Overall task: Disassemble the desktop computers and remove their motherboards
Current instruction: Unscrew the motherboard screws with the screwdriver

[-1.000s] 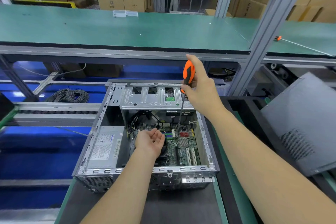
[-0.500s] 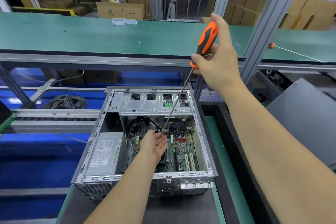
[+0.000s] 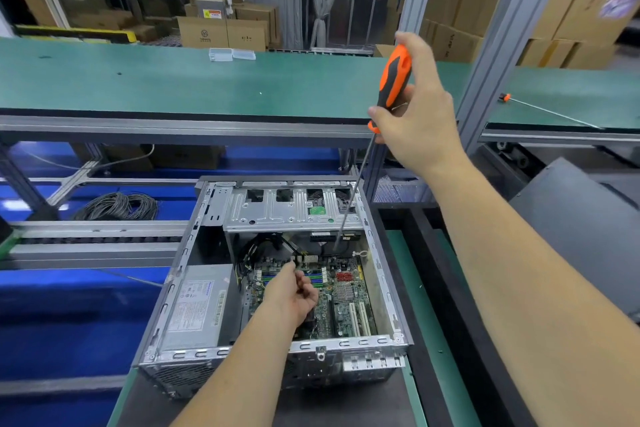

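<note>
green matted bench, boxy steel case, ridged orange screwdriver

Dark bench mat, open computer case on it

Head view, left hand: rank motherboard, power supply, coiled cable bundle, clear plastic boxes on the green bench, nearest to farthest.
From the left hand:
1. Motherboard: right under the hand, inside the case.
2. Power supply: beside it to the left, in the same case.
3. Coiled cable bundle: outside the case, far left on the lower level.
4. Clear plastic boxes: far edge of the green bench.
</note>
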Demonstrator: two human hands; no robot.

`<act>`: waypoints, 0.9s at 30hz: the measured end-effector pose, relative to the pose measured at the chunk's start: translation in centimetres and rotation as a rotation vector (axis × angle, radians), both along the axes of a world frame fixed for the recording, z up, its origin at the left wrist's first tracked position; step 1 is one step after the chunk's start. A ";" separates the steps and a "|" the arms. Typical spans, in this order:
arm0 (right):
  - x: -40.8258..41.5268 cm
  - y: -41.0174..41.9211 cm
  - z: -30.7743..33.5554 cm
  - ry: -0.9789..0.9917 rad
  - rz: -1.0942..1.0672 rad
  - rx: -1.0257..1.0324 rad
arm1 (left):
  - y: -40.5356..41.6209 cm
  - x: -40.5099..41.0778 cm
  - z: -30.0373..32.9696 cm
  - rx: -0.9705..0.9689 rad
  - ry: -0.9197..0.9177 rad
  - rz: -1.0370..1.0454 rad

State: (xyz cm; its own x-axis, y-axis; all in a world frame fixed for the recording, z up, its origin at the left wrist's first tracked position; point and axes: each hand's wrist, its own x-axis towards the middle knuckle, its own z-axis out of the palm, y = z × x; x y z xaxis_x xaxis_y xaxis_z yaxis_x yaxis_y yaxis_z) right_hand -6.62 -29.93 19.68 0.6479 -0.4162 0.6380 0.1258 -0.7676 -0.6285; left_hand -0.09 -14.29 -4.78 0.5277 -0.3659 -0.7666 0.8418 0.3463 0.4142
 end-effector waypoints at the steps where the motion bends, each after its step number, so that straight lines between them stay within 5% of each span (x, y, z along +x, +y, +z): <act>1: -0.1 0.0 -0.6 0.034 -0.006 -0.032 | 0.0 0.0 0.0 0.062 -0.062 -0.033; 11: -1.1 0.1 -7.6 0.225 -0.043 -0.079 | 0.9 -0.2 1.2 0.746 -0.973 -0.538; 19: -1.4 -0.4 -9.9 0.224 -0.101 -0.065 | 2.0 1.0 0.3 0.172 -0.266 -0.182; 27: -1.3 -0.4 -10.7 0.227 -0.104 -0.048 | 2.9 1.1 0.3 -0.048 -0.019 0.033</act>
State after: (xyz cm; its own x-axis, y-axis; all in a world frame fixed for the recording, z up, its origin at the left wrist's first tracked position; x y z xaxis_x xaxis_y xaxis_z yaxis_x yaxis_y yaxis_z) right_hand -7.88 -30.30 9.02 0.7320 -0.4610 0.5017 -0.0960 -0.7988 -0.5939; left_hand 1.04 -11.36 -4.45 0.5540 -0.3844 -0.7385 0.8219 0.3935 0.4118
